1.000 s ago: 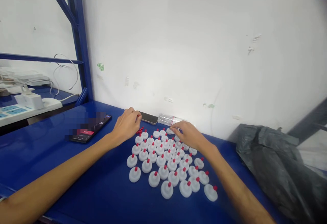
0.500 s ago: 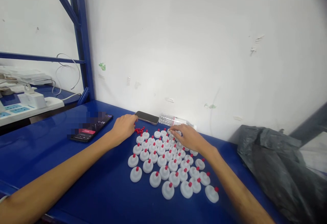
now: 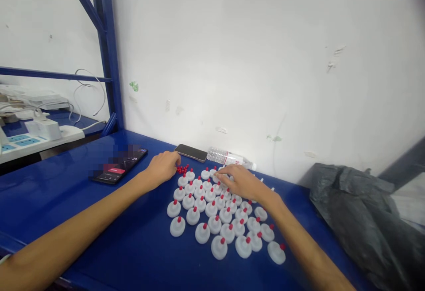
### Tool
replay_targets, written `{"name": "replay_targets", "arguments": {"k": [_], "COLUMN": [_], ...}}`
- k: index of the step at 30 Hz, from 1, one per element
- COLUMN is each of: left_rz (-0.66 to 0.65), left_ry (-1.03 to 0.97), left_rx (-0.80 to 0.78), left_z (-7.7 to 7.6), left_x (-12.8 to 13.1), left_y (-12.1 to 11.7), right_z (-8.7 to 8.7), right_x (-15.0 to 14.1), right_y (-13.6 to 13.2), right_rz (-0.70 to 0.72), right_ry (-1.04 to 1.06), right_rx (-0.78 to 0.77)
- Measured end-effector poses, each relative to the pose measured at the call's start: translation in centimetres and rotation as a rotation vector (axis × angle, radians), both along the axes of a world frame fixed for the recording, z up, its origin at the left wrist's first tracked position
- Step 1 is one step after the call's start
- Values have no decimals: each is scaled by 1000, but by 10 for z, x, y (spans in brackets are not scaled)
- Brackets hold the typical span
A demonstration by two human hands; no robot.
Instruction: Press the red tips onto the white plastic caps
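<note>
And here's the left hand point(image 3: 164, 167), fingers curled down right at the left edge of the small red caps point(image 3: 182, 170), clearly the nearer hand to that little heap; whether it has pinched one, I can't tell. Over to the right hand point(image 3: 241, 182), bent low over the far rows of white discs point(image 3: 219, 247), thumb and forefinger close together and pointing left toward the heap, their grip too hidden to call. Nearer the camera, red tips poke upward from the discs, while the bottle point(image 3: 229, 157) lies on its side beyond the right hand
</note>
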State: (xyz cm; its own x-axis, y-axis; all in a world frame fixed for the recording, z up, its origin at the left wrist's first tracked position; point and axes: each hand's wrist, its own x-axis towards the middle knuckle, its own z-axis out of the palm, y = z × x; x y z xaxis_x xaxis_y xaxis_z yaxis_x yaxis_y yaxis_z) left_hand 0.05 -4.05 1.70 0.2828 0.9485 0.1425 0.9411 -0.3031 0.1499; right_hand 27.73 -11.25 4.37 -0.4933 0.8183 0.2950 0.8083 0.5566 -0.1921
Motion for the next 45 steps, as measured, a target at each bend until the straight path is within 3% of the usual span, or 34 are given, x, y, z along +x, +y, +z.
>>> {"name": "replay_targets", "arguments": {"k": [4,9,14,17,21,35,38,41,45], "left_rz": [-21,-79,-338,-509,-593,-355,-262,-169,-85], "left_ry": [-38,-142,-238,-238,-256,-565,-605,-587,-457], "left_rx": [29,173,323,367,343,256,257,286,308], "left_z": [0,14,23,19,11,9,10,15,17], "left_x": [0,11,28,34,37,45,44,35,22], "left_y": [-2,-14,-37,-47,-52,-47,-48,-43,-25], "right_z": [-1,0,5,10,15,10,11,16,18], "right_x": [2,-6,-25,-37,-45,-66,-45,-6,21], "right_y": [4,1,-11,-19,-24,-20,-10,2,10], "right_rz": [-61,-68,-3,66,124,45,-69,-300,-351], "right_ry": [70,129,157,167,99,-13,10,113,177], "right_rx": [63,130,151,176,230,446,459,437,406]}}
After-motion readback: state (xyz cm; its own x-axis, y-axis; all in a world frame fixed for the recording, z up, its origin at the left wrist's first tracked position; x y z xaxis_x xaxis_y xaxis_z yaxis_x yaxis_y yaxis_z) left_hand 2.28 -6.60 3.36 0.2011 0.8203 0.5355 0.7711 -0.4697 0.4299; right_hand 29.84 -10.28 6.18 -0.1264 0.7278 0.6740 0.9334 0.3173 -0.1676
